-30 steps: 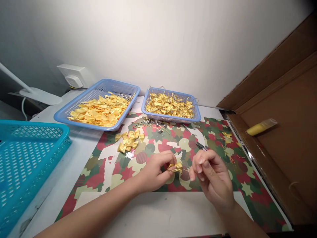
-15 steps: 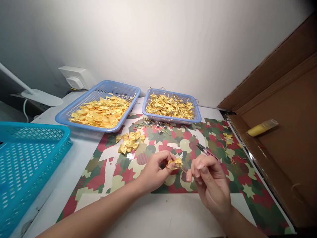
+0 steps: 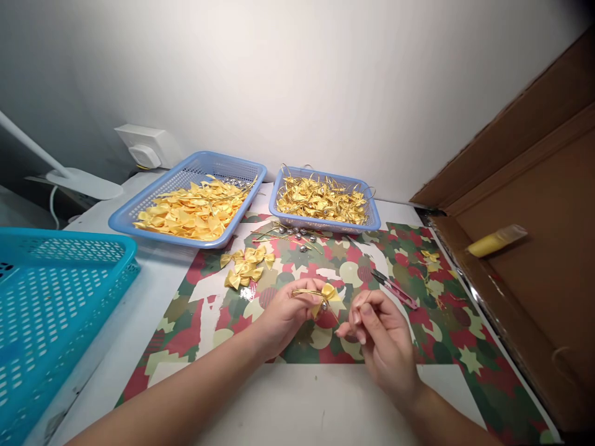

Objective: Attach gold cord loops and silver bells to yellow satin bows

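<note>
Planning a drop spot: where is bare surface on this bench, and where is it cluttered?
Free: white table near the front edge between the forearms; patterned mat right of the right hand; white strip between teal basket and mat. Crowded: loose bows, beads and snips in front of the two blue baskets; left hand holds a bow.

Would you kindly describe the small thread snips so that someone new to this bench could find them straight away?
Start at the patterned mat of red and green shapes on the white table. Go to its right half, just beyond the right hand, in front of the smaller blue basket. The thread snips lie there flat: the only pink-handled metal tool among yellow bows.
</note>
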{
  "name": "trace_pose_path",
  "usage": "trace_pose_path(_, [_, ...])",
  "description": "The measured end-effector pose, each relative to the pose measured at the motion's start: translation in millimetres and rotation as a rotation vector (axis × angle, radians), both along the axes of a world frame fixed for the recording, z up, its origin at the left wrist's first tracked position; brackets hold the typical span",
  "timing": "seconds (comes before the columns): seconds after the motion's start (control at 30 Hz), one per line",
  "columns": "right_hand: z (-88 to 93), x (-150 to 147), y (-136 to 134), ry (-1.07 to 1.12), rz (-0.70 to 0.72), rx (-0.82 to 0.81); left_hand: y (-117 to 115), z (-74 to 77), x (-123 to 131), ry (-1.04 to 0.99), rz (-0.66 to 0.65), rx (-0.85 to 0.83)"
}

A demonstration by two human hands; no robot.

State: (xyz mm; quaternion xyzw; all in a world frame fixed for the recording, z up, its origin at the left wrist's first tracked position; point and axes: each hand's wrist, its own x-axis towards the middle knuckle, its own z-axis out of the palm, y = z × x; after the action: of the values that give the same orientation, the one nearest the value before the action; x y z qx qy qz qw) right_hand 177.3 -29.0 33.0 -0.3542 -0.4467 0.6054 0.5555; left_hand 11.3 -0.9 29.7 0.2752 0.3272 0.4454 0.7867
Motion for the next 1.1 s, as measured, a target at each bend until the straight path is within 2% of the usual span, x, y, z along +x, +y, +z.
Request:
trace_pose_path(0.17, [-2.5, -2, 4, -0.04, -0.022, -0.095, 2, -1.5, -4, -0.097, -0.073, 0.045])
trace_pose_path(0.3, [-6.2, -6, 9, -0.035, -0.046, -0.191, 2, -4.6, -7, -0.163, -0.232, 0.121])
trace_pose_path(0.47, [-10.7, -9, 17, -0.017, -0.115, -0.234, 1, -7.5, -12, -0.074, -0.387, 0.188])
trace_pose_path(0.67, [-17.7, -14, 18, -0.017, -0.071, -0.228, 2, -2.3, -13, 0.056, -0.5, 0.241])
trace_pose_path(0.8, [-20.5, -14, 18, -0.009, -0.064, -0.201, 2, -2.7, -12, 0.072, -0.469, 0.265])
trace_pose_path(0.9, [-19.0, -9, 16, -0.051, -0.071, -0.139, 2, -5.2, -10, 0.067, -0.345, 0.23])
trace_pose_path(1.0, [-15.0, -5, 12, -0.164, -0.104, 0.042, 2, -4.5, -9, 0.103, -0.225, 0.143])
trace_pose_path(1.1, [-9.4, -2, 9, -0.284, -0.128, 0.261, 2, -2.1, -8, 0.125, -0.19, 0.099])
